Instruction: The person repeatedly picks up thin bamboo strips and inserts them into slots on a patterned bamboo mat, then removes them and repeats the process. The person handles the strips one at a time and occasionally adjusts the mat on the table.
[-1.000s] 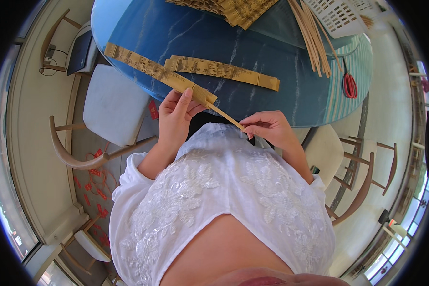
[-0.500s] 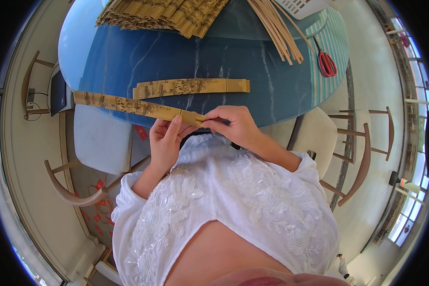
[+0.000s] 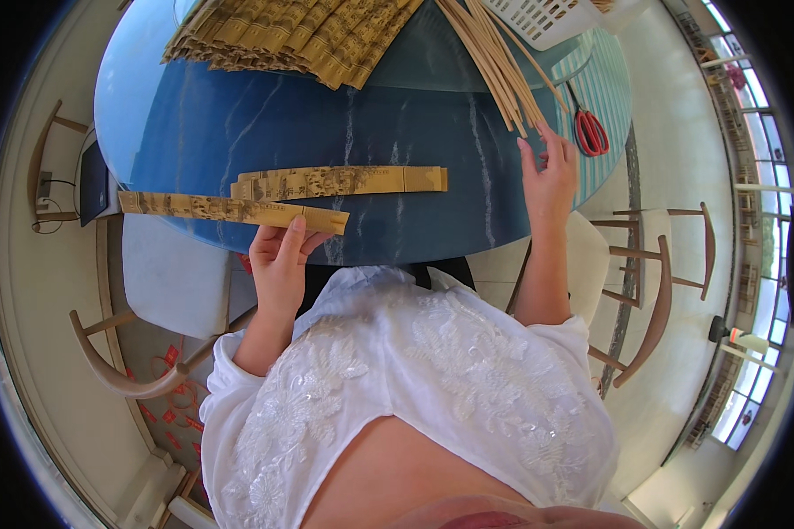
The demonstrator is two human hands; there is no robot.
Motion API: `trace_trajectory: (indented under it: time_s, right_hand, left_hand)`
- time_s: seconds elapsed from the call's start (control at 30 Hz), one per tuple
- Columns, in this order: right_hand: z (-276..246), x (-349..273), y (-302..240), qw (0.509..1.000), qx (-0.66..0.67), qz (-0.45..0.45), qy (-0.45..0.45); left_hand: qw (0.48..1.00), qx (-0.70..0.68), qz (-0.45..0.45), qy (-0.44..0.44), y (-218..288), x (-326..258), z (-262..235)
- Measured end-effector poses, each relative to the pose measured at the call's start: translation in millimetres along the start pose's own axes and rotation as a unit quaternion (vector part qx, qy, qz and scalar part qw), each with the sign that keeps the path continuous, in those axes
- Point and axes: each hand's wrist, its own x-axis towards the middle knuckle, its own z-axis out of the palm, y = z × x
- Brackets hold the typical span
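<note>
Pinched between the thumb and fingers of my left hand [image 3: 278,260] is a long gold paper strip [image 3: 181,206] with dark printed scenery, near the table's front edge. Its right end sticks out past my fingertips. My right hand [image 3: 551,176] is at the right of the table, thumb and fingers apart, with its fingertips at the near ends of a bundle of thin wooden sticks [image 3: 485,66]. Whether they touch a stick I cannot tell. Just beyond the held strip, a few similar gold strips [image 3: 344,181] lie overlapped on the blue table [image 3: 423,229].
A large fanned pile of gold strips [image 3: 282,40] covers the far left of the table. Red-handled scissors [image 3: 591,132] lie right of the sticks, and a white slotted basket [image 3: 543,19] stands behind them. Wooden chairs [image 3: 163,273] flank me.
My right hand has let go of the strip's right end and moved right and away to the stick ends. My left hand still holds the strip. The whole view has shifted slightly.
</note>
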Motion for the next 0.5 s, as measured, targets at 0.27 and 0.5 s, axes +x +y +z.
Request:
trace_trajectory:
  time_s: [0.27,0.5]
  right_hand:
    - [20.2,8.5,10.7,0.992,0.110,0.045,-0.034]
    - [-0.7,5.3,3.9,0.924,0.324,0.108,0.171]
  left_hand:
    - [0.999,-0.031,-0.012,-0.005,0.8,12.5,5.7]
    - [0.999,-0.023,-0.020,-0.020,1.2,11.9,5.2]
